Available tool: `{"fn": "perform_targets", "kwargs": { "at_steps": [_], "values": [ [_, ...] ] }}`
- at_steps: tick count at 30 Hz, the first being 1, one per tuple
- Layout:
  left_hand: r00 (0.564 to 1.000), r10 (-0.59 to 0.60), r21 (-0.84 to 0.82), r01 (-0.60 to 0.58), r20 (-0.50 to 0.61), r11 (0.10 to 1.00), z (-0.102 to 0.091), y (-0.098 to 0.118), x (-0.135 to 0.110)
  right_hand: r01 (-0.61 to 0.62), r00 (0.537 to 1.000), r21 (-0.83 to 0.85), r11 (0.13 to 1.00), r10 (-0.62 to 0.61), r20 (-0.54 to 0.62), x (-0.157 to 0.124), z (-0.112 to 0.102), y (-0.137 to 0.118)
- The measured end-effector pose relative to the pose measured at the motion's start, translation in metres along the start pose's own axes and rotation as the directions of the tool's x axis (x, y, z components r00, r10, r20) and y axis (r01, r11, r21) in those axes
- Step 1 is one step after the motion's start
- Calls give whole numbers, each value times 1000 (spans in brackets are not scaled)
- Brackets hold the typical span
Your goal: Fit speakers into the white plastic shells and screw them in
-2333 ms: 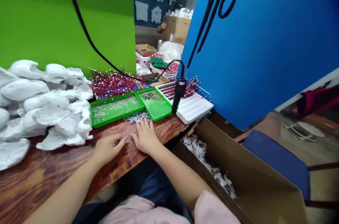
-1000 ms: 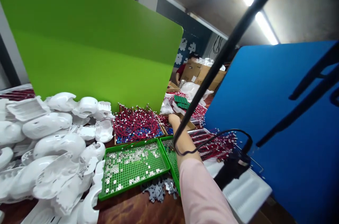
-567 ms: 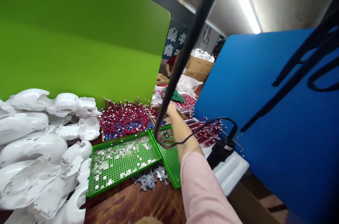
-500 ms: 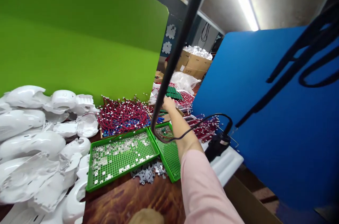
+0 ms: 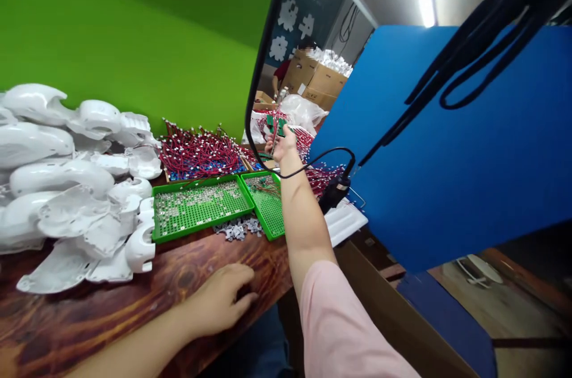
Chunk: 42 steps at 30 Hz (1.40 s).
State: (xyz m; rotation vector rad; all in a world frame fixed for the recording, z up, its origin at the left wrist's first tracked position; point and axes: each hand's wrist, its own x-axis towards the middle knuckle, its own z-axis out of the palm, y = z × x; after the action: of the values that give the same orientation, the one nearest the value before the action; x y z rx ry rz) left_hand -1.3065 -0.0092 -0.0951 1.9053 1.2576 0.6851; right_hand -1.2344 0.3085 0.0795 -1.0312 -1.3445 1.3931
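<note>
Head view: right hand (image 5: pixel 283 148), upper centre of the frame, now turned palm-up where its back showed a moment ago; fingers narrowed on what appear to be thin red leads (image 5: pixel 275 136), their exact form too small to tell; the turn suggests that a part has been picked up; left hand (image 5: pixel 223 297), lower centre, now well into view on the wooden table (image 5: pixel 187 266), thumb apart from loosely bent fingers, nothing visible between them.

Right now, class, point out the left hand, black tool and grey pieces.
Left hand (image 5: pixel 222 299), head view: back of the hand.
Black tool (image 5: pixel 333 194), head view: its dark body.
Grey pieces (image 5: pixel 236 229), head view: middle of the pile.
</note>
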Motion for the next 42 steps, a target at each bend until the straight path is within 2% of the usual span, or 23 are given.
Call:
{"fn": "perform_targets", "kwargs": {
  "at_steps": [3, 5, 9, 11, 13, 17, 20, 23, 27, 32, 34, 36, 38, 39, 40, 42],
  "values": [
    [996, -78, -99, 74, -44, 992, -5, 3, 0, -90, 990, 144, 985, 72, 124, -50, 12, 11],
    [981, -160, -177, 140, -109, 974, -16, 8, 0, -139, 976, 215, 967, 96, 196, -83, 17, 22],
    [904, -297, -356, 179, -309, 917, -53, 24, 7, -203, 950, 312, 928, 110, 292, -129, 17, 41],
    [861, -373, -482, 177, -347, 858, -72, 32, 14, -192, 955, 354, 915, 91, 282, -136, 19, 47],
    [829, -450, -614, 172, -332, 770, -84, 38, 22, -141, 971, 392, 909, 50, 234, -136, 26, 52],
    [761, -538, -769, 82, -363, 634, -91, 44, 43, 11, 995, 439, 898, -55, 88, -132, 47, 71],
    [698, -575, -796, 12, -427, 605, -95, 42, 61, 71, 996, 428, 901, -91, 26, -132, 57, 91],
    [645, -599, -783, 0, -475, 622, -109, 36, 76, 102, 994, 395, 913, -112, 2, -130, 59, 105],
    [630, -608, -768, 27, -484, 639, -130, 28, 84, 73, 993, 295, 953, -96, 66, -125, 53, 108],
    [609, -590, -732, 21, -530, 681, -146, 22, 82, 10, 960, 0, 1000, -10, 281, -127, 38, 101],
    [598, -578, -712, 18, -555, 702, -151, 22, 81, 77, 951, -117, 990, -38, 307, -133, 35, 99],
    [593, -569, -696, 19, -570, 718, -153, 22, 79, 206, 960, -189, 960, -160, 232, -139, 33, 96],
    [595, -564, -687, 26, -573, 726, -155, 24, 76, 343, 939, -244, 907, -321, 124, -145, 33, 93],
    [601, -560, -684, 31, -570, 729, -155, 26, 75, 420, 907, -308, 854, -412, 94, -148, 33, 91],
    [612, -554, -680, 36, -564, 732, -155, 27, 73, 490, 863, -400, 775, -497, 95, -149, 33, 90],
    [644, -535, -668, 50, -547, 743, -154, 30, 70, 582, 771, -595, 554, -608, 188, -150, 30, 88]
  ]
}}
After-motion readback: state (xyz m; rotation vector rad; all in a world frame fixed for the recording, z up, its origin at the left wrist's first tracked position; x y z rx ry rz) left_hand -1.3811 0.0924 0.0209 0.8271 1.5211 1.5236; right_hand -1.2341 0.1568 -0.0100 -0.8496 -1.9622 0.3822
